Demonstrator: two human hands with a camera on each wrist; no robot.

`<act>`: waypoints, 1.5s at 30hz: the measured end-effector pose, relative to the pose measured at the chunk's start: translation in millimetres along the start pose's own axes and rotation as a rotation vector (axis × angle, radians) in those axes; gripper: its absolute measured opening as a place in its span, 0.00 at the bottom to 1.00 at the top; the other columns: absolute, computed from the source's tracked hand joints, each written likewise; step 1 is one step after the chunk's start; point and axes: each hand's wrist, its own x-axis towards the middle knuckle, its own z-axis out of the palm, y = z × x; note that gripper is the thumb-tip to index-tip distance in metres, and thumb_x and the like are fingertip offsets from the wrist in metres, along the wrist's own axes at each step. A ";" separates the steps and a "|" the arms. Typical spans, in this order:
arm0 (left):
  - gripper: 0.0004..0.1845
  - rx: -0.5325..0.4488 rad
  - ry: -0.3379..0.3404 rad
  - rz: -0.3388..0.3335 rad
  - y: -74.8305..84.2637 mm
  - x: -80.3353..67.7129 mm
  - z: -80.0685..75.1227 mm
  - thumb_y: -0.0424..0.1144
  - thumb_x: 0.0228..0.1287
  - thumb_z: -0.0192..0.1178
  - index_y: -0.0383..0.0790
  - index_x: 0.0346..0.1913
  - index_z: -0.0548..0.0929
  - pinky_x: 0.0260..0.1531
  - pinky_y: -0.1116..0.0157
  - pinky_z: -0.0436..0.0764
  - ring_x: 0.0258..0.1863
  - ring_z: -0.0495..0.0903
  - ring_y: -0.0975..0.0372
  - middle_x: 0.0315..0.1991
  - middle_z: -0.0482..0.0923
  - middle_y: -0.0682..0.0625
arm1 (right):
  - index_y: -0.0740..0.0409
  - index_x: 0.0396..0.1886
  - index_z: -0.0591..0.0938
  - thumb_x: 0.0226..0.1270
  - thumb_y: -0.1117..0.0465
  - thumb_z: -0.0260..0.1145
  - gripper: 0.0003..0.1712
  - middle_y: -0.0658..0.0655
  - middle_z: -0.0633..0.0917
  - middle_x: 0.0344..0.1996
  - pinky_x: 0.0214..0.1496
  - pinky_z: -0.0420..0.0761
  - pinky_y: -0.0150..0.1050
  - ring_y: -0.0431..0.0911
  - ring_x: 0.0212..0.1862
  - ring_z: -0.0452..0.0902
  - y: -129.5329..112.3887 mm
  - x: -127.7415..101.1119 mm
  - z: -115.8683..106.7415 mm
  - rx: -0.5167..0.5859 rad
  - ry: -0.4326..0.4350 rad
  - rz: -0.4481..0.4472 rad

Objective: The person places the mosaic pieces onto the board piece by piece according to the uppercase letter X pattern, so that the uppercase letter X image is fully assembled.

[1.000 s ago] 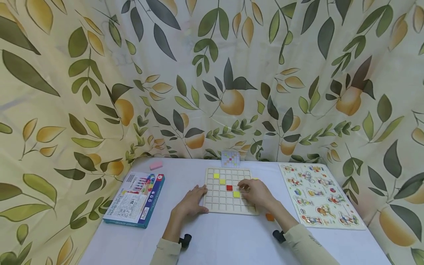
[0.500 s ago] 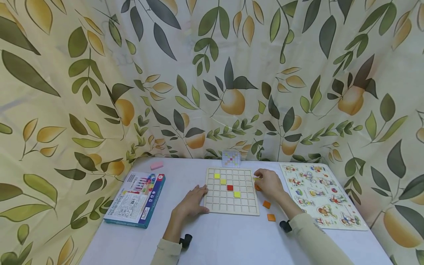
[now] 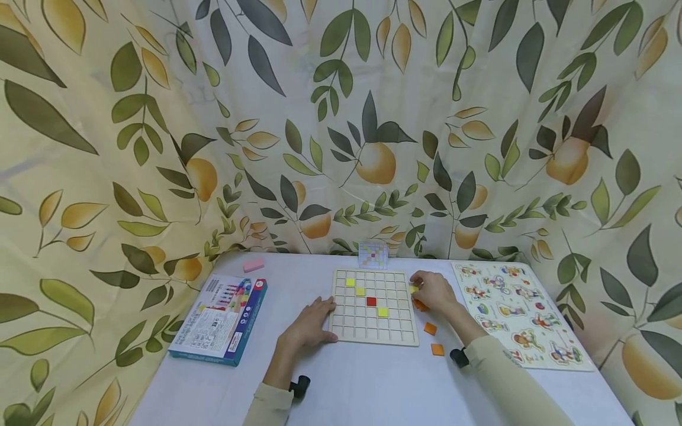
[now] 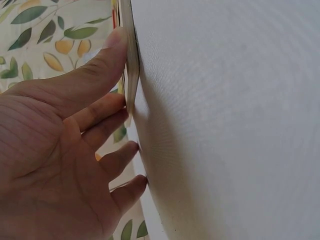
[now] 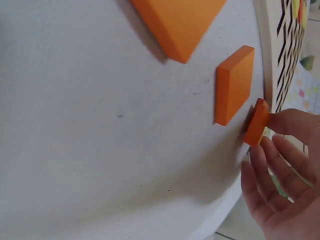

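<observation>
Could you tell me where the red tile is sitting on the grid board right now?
In the head view, the red tile sits near the middle of the wooden grid board, diagonally between two yellow tiles.

Table (image 3: 373, 384): white cloth on top.
Left: box (image 3: 219, 320), pink block (image 3: 253, 265).
Middle: grid board (image 3: 373, 307).
Right: puzzle (image 3: 519, 313), orange tiles (image 3: 437, 349).

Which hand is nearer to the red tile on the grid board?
The right. The right hand is at the board's right edge, pinching an orange tile, a few cells from the red tile. The left hand rests against the wooden grid board at its left edge, slightly farther.
</observation>
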 end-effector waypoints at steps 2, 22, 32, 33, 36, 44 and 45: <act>0.45 0.003 -0.002 0.000 0.8 0.0 0.0 0.46 0.58 0.78 0.39 0.76 0.71 0.80 0.45 0.54 0.82 0.52 0.47 0.81 0.60 0.47 | 0.62 0.52 0.86 0.57 0.64 0.77 0.21 0.59 0.89 0.41 0.44 0.84 0.48 0.50 0.40 0.82 0.6 -0.5 -0.8 -0.009 -0.004 0.002; 0.44 0.010 0.003 0.001 3.5 -1.4 -1.5 0.44 0.57 0.79 0.38 0.76 0.72 0.80 0.44 0.54 0.82 0.52 0.47 0.81 0.61 0.46 | 0.60 0.62 0.80 0.59 0.61 0.78 0.31 0.54 0.89 0.39 0.39 0.83 0.43 0.46 0.37 0.81 -4.5 -19.4 -10.5 0.047 0.042 -0.064; 0.44 0.020 0.001 -0.001 1.9 -0.6 -0.6 0.45 0.59 0.78 0.39 0.76 0.71 0.80 0.44 0.54 0.83 0.51 0.47 0.81 0.60 0.46 | 0.59 0.62 0.80 0.58 0.63 0.79 0.32 0.50 0.87 0.38 0.42 0.81 0.41 0.43 0.38 0.80 -24.4 -44.6 -8.1 0.112 0.059 -0.149; 0.44 0.021 0.001 0.001 1.4 -0.4 -0.4 0.45 0.59 0.78 0.39 0.76 0.71 0.80 0.44 0.54 0.83 0.51 0.47 0.81 0.60 0.46 | 0.59 0.62 0.80 0.57 0.63 0.79 0.32 0.50 0.87 0.38 0.42 0.82 0.41 0.43 0.38 0.80 -26.2 -46.7 -6.8 0.116 0.060 -0.157; 0.44 0.017 -0.003 0.009 0.5 -0.2 0.0 0.45 0.58 0.78 0.39 0.76 0.71 0.80 0.43 0.54 0.83 0.51 0.47 0.81 0.60 0.46 | 0.58 0.62 0.80 0.56 0.64 0.80 0.33 0.49 0.87 0.37 0.42 0.82 0.40 0.43 0.37 0.80 -29.7 -53.3 -2.8 0.130 0.043 -0.164; 0.44 0.025 -0.004 0.003 0.8 1.0 -0.3 0.46 0.58 0.78 0.39 0.76 0.71 0.80 0.43 0.54 0.83 0.51 0.47 0.81 0.61 0.46 | 0.56 0.64 0.80 0.57 0.64 0.80 0.33 0.45 0.86 0.37 0.42 0.81 0.37 0.41 0.38 0.79 -37.2 -66.5 6.3 0.159 -0.022 -0.188; 0.44 0.026 -0.002 0.003 1.0 1.1 -0.1 0.46 0.58 0.78 0.39 0.76 0.71 0.80 0.43 0.54 0.83 0.51 0.46 0.81 0.61 0.46 | 0.56 0.64 0.81 0.57 0.64 0.80 0.33 0.45 0.86 0.37 0.42 0.82 0.36 0.40 0.38 0.79 -37.9 -67.7 7.1 0.162 -0.029 -0.193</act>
